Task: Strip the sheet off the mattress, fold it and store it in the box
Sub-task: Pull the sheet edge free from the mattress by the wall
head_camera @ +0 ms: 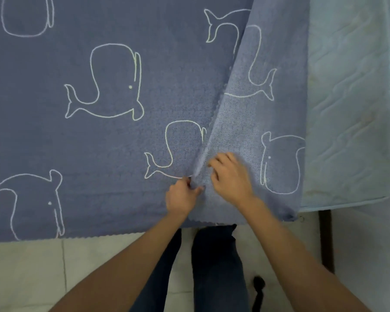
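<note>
A blue sheet (113, 136) printed with white whale outlines covers most of the view. Its right part is folded back over itself, showing a paler underside. The bare light-blue quilted mattress (347, 109) shows on the right. My left hand (181, 195) pinches the fold of the sheet near the bed's front edge. Just to the right, my right hand (230, 174) rests on the folded-over flap with its fingers curled into the cloth. No box is in view.
Pale floor tiles (32, 271) run along the bottom, below the hanging sheet edge. My legs in dark trousers (214, 266) stand against the bed. A dark bed leg (325, 242) stands at the lower right, and a small black object (258, 289) lies on the floor.
</note>
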